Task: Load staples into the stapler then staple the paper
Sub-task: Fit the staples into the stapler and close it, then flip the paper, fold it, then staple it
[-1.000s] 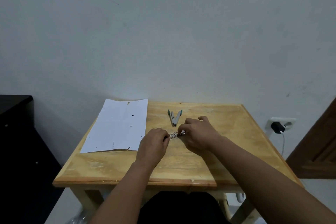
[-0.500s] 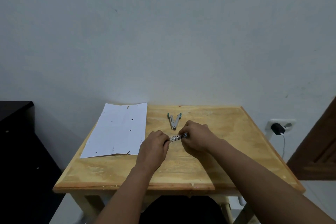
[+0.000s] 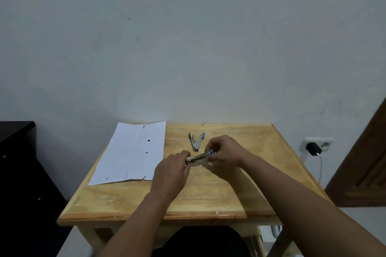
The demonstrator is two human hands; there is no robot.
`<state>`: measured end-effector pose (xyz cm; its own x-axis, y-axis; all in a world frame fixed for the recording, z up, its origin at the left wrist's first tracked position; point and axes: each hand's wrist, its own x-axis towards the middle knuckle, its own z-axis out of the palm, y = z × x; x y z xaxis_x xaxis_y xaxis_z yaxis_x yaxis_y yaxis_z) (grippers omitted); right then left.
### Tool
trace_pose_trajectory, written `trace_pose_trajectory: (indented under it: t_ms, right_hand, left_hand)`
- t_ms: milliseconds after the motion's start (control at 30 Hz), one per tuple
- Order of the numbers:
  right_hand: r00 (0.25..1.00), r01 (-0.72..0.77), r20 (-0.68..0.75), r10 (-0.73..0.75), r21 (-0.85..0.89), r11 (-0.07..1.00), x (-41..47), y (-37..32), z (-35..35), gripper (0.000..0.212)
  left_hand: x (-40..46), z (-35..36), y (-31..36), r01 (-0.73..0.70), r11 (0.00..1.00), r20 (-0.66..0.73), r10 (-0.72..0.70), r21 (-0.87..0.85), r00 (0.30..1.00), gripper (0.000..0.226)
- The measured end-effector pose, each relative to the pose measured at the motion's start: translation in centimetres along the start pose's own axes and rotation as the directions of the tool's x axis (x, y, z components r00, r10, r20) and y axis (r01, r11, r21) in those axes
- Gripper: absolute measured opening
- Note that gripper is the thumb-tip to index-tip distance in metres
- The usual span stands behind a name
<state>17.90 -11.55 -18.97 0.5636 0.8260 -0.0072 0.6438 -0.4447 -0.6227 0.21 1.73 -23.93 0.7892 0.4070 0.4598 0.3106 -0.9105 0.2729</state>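
Metallic staple strip (image 3: 198, 156) is being pinched at both ends, left hand (image 3: 171, 171) and right hand (image 3: 224, 155) each keeping a closed grip, mid-frame above the wooden surface (image 3: 208, 194). Just behind, the opened stapler (image 3: 196, 142) is lying flat; white paper (image 3: 131, 152) is lying at centre-left.

We are looking into a plain home room, a small wooden table (image 3: 208, 200) standing against a bare wall (image 3: 188, 48), a charger (image 3: 312, 149) sitting in a wall socket, a wooden door (image 3: 367, 162) showing at right

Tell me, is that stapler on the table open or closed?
Open. The stapler lies on the wooden table with its two arms splayed in a V, joined only at the near end, untouched by either hand.
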Motion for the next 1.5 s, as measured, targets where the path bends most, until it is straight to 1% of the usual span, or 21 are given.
trace_pose_trajectory:
  t_ms: [67,200,267,333,367,433,500,567,667,733,767,867,933,967,1033,1067,1100,1167,1233,1333,1500]
  right_hand:
    - [0.999,0.001,-0.037,0.004,0.150,0.989,-0.3,0.2,-1.0,0.013]
    - [0.994,0.022,-0.109,0.019,0.359,0.933,-0.9,-0.9,-1.3,0.017]
    - [0.990,0.051,-0.140,0.003,0.383,0.923,-1.1,-2.1,-0.6,0.015]
    - [0.986,0.093,-0.162,-0.032,0.383,0.919,-1.1,-3.1,0.4,0.011]
    - [0.984,0.109,-0.174,-0.045,0.380,0.918,-1.2,-3.3,1.0,0.008]
    - [0.980,0.118,-0.193,-0.045,0.383,0.916,-1.3,-3.6,1.6,0.010]
    - [0.985,0.119,-0.164,-0.053,0.424,0.898,-1.7,-3.8,1.7,0.014]
    - [0.992,0.108,-0.105,-0.066,0.476,0.873,-2.2,-4.2,1.6,0.014]
    - [1.000,0.021,-0.016,-0.014,0.581,0.813,-2.8,-5.0,1.7,0.026]
    - [0.998,-0.045,0.057,0.010,0.655,0.755,-2.8,-5.2,1.8,0.032]
    - [0.997,-0.040,0.071,-0.009,0.650,0.759,-2.9,-5.3,1.9,0.031]
    - [0.996,0.030,0.050,-0.073,0.578,0.816,-2.5,-5.5,2.6,0.020]
    - [0.999,0.032,-0.017,-0.028,0.564,0.825,-1.7,-5.7,3.1,0.022]
    - [0.999,0.022,-0.051,0.007,0.548,0.836,-1.1,-5.8,3.3,0.028]
    - [0.992,-0.021,-0.106,0.072,0.418,0.908,0.5,-5.6,3.6,0.041]
    - [0.988,-0.072,-0.108,0.108,0.295,0.953,1.2,-5.4,3.7,0.044]
    - [0.986,-0.123,-0.088,0.138,0.163,0.979,2.0,-5.3,4.1,0.046]
    - [0.986,-0.162,-0.042,0.159,-0.065,0.985,3.2,-5.3,4.8,0.047]
    - [0.987,-0.159,-0.007,0.160,-0.189,0.969,4.3,-5.9,5.6,0.045]
    - [0.980,-0.194,0.010,0.199,-0.183,0.964,5.9,-6.9,5.9,0.049]
    - [0.973,-0.230,-0.018,0.231,-0.167,0.959,9.3,-8.2,5.9,0.051]
  left_hand:
    - [-0.2,-0.4,-0.2,0.012,0.998,0.025,-0.011,-0.054,1.000,0.028]
    - [-0.1,-1.6,0.7,0.100,0.953,0.084,-0.079,-0.285,0.993,0.024]
    - [0.1,-2.5,2.0,0.231,0.847,0.143,-0.184,-0.480,0.972,0.026]
    - [0.1,-3.6,3.2,0.378,0.619,0.255,-0.281,-0.688,0.925,0.030]
    - [0.1,-3.8,3.4,0.405,0.527,0.282,-0.300,-0.747,0.911,0.035]
    - [0.0,-4.2,3.4,0.417,0.478,0.300,-0.304,-0.773,0.904,0.044]
    - [-0.3,-4.6,3.1,0.448,0.434,0.351,-0.288,-0.782,0.891,0.051]
    - [-0.5,-4.9,2.8,0.501,0.381,0.434,-0.254,-0.777,0.865,0.045]
    - [-0.7,-5.3,2.6,0.502,0.491,0.425,-0.269,-0.712,0.864,0.016]
    - [-0.5,-5.2,2.4,0.501,0.500,0.410,-0.287,-0.707,0.866,0.010]
    - [-0.5,-5.3,2.4,0.502,0.483,0.408,-0.291,-0.718,0.865,0.007]
    - [-0.6,-5.7,2.5,0.498,0.474,0.405,-0.290,-0.726,0.867,0.010]
    - [-0.9,-5.8,1.5,0.503,0.508,0.422,-0.274,-0.699,0.864,0.017]
    - [-1.1,-5.7,0.4,0.492,0.576,0.411,-0.275,-0.653,0.869,0.020]
    - [-1.4,-5.6,-2.5,0.399,0.813,0.252,-0.317,-0.424,0.914,0.023]
    - [-1.6,-5.7,-4.2,0.369,0.882,0.137,-0.344,-0.291,0.929,0.023]
    - [-1.6,-6.0,-6.0,0.369,0.906,0.029,-0.371,-0.208,0.928,0.023]
    - [-1.3,-6.7,-8.6,0.398,0.905,-0.118,-0.416,-0.149,0.902,0.026]
    - [-0.8,-7.3,-11.0,0.449,0.887,-0.181,-0.461,-0.106,0.869,0.028]
    - [0.0,-7.2,-14.1,0.504,0.862,-0.208,-0.505,-0.059,0.838,0.029]
    - [1.0,-6.7,-17.9,0.539,0.842,-0.171,-0.529,0.015,0.831,0.029]
